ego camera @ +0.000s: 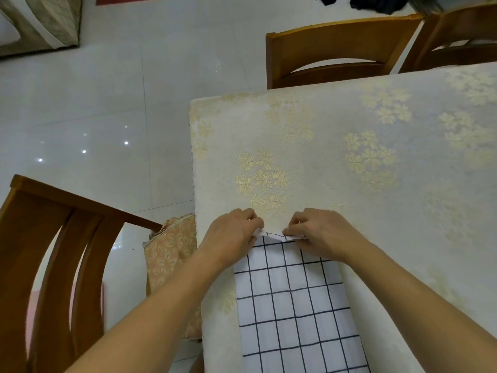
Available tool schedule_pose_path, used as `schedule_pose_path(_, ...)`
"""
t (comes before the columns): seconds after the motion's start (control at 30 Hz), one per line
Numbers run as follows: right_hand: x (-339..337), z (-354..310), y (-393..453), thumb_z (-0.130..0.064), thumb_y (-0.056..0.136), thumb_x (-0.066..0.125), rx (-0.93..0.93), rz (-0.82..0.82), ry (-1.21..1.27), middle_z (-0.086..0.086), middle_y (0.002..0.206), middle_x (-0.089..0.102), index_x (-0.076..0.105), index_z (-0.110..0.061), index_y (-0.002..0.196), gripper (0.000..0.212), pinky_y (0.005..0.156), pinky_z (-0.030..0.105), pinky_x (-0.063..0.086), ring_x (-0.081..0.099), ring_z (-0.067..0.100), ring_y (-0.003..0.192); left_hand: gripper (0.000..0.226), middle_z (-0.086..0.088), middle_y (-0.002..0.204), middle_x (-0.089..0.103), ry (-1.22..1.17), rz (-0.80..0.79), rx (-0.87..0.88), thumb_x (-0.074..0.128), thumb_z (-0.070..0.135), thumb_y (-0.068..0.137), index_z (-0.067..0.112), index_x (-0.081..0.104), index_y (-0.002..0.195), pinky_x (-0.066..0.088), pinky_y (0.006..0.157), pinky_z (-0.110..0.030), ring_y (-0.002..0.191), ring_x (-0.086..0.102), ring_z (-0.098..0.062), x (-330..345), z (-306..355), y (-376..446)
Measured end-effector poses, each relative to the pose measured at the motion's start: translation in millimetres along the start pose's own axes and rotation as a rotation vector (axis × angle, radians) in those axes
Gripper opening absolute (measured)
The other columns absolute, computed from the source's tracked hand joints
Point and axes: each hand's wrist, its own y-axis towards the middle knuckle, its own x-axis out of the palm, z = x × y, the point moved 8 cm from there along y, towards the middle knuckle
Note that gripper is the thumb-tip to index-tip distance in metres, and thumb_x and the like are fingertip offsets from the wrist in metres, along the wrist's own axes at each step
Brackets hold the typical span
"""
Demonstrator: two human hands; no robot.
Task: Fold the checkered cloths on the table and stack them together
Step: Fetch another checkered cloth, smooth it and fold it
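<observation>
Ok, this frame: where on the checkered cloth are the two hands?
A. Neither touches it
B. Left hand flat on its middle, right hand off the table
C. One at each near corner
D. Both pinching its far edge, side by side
D: the left hand and right hand both pinch the far edge of the checkered cloth, close together on the table.

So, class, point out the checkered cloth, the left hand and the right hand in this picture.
checkered cloth (293, 305), head view, on the flat gridded middle of the strip.
left hand (234, 230), head view, on the back of the hand.
right hand (320, 232), head view, on the back of the hand.
</observation>
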Motion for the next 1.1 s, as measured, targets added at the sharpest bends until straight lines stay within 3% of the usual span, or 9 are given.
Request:
schedule_pose_path(0.07, 0.6, -1.7, -6.1, -0.019, 0.081, 0.075, 0.012, 0.033, -0.012, -0.009, 0.100, 0.071, 0.073, -0.033, 0.110, 0.032, 0.045, 0.028, 0.046, 0.063, 0.018, 0.079, 0.029, 0.002, 0.122, 0.060, 0.029, 0.010, -0.004, 0.057, 0.019, 0.096, 0.020, 0.061, 0.125, 0.051, 0.068, -0.035, 0.102, 0.056, -0.024, 1.5, 3.8, -6.2)
schedule_pose_path(0.2, -0.7, -6.3, -18.6, -0.019, 0.087, 0.071, 0.058, 0.085, 0.003, -0.009, 0.108, 0.071, 0.070, -0.032, 0.115, 0.032, 0.048, 0.031, 0.050, 0.065, 0.018, 0.088, 0.027, 0.000, 0.108, 0.068, 0.064, 0.013, -0.029, 0.073, 0.007, 0.081, 0.019, 0.070, 0.106, 0.044, 0.049, -0.029, 0.084, 0.062, -0.024, 5.6, 8.3, -15.5)
schedule_pose_path(0.33, -13.2, -15.4, -33.2, -0.023, 0.093, 0.055, 0.101, 0.147, 0.013, -0.005, 0.112, 0.072, 0.069, -0.029, 0.122, 0.033, 0.053, 0.034, 0.054, 0.068, 0.021, 0.090, 0.047, -0.003, 0.109, 0.071, 0.099, 0.030, -0.061, 0.075, -0.005, 0.067, 0.016, 0.069, 0.108, 0.049, 0.053, -0.031, 0.080, 0.066, -0.027, 7.9, 17.8, -24.3)
schedule_pose_path(0.53, -27.7, -37.2, -64.6, -0.016, 0.090, 0.062, 0.148, 0.219, 0.006, -0.001, 0.117, 0.072, 0.064, -0.028, 0.128, 0.040, 0.065, 0.034, 0.057, 0.068, 0.023, 0.097, 0.059, -0.009, 0.089, 0.070, 0.101, 0.093, -0.041, 0.075, -0.015, 0.053, 0.008, 0.068, 0.107, 0.054, 0.051, -0.034, 0.068, 0.065, -0.028, -7.6, 53.6, -59.7)
schedule_pose_path(0.7, -34.7, -69.5, -109.8, -0.011, 0.084, 0.076, 0.156, 0.312, 0.013, 0.000, 0.117, 0.072, 0.065, -0.027, 0.127, 0.047, 0.065, 0.034, 0.057, 0.069, 0.023, 0.098, 0.071, -0.011, 0.116, 0.070, 0.120, 0.174, -0.018, 0.077, -0.012, 0.057, 0.010, 0.066, 0.124, 0.057, 0.080, -0.039, 0.097, 0.069, -0.031, -13.0, 86.9, -102.9)
schedule_pose_path(0.8, -31.7, -89.9, -142.8, -0.011, 0.086, 0.072, 0.154, 0.377, 0.002, 0.000, 0.121, 0.071, 0.068, -0.024, 0.125, 0.041, 0.072, 0.035, 0.057, 0.068, 0.024, 0.103, 0.063, -0.009, 0.127, 0.066, 0.117, 0.163, 0.003, 0.073, -0.006, 0.070, 0.012, 0.062, 0.130, 0.053, 0.097, -0.044, 0.116, 0.063, -0.031, -4.7, 105.1, -127.7)
schedule_pose_path(0.93, -8.5, -110.0, -188.6, -0.015, 0.096, 0.058, 0.154, 0.439, 0.018, 0.002, 0.129, 0.067, 0.067, -0.021, 0.127, 0.034, 0.093, 0.038, 0.052, 0.063, 0.028, 0.118, 0.052, -0.008, 0.127, 0.067, 0.148, 0.189, 0.074, 0.074, 0.002, 0.077, 0.013, 0.065, 0.126, 0.047, 0.104, -0.045, 0.121, 0.061, -0.030, 3.8, 137.2, -160.7)
schedule_pose_path(1.1, 20.8, -126.6, -231.3, -0.005, 0.090, 0.070, 0.168, 0.438, 0.008, 0.003, 0.137, 0.062, 0.065, -0.020, 0.131, 0.044, 0.101, 0.046, 0.048, 0.056, 0.029, 0.129, 0.055, -0.010, 0.136, 0.061, 0.168, 0.177, 0.147, 0.077, 0.008, 0.078, 0.012, 0.061, 0.130, 0.040, 0.111, -0.047, 0.130, 0.054, -0.031, 35.9, 163.8, -193.0)
